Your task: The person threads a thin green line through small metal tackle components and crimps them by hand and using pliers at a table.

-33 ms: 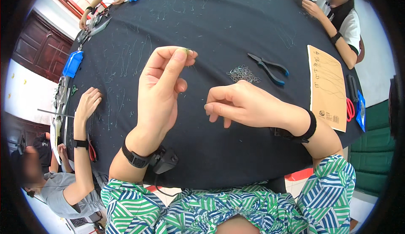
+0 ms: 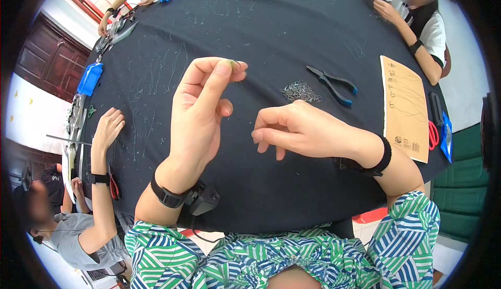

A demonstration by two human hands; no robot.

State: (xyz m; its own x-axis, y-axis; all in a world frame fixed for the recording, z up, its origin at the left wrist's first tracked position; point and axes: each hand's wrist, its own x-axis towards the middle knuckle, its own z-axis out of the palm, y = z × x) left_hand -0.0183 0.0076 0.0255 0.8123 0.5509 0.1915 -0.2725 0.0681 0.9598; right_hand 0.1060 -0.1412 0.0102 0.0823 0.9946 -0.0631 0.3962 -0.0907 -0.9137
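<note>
Black cloth covers the round table (image 2: 271, 23), whose near edge curves just in front of the person's patterned green, blue and white sleeves. Open cloth lies between and below both hands, and more open room stretches across the far middle of the table.

Left hand (image 2: 201, 114): raised above the cloth, palm turned toward the right, wrist strap with a small black box below it. Thumb and forefinger are pinched together at the top on a tiny greenish piece (image 2: 233, 63); the other fingers curl loosely.

Right hand (image 2: 297, 127): held level, coming in from the right, black band on the wrist. Fingertips are drawn together and point left toward the left hand; whether they grip anything cannot be told. The two hands are near each other but apart.

Surroundings: a small heap of metal rings (image 2: 300, 92) lies just beyond the right hand, with black-and-blue pliers (image 2: 334, 84) beside it on the right. A brown paper sheet (image 2: 404, 109) sits at the right edge, red-handled scissors (image 2: 432, 135) next to it. A blue tray (image 2: 90, 79) rests at the left edge. Another person's hand (image 2: 108, 127) lies flat on the cloth at near left; other people work at the far right and far left.
</note>
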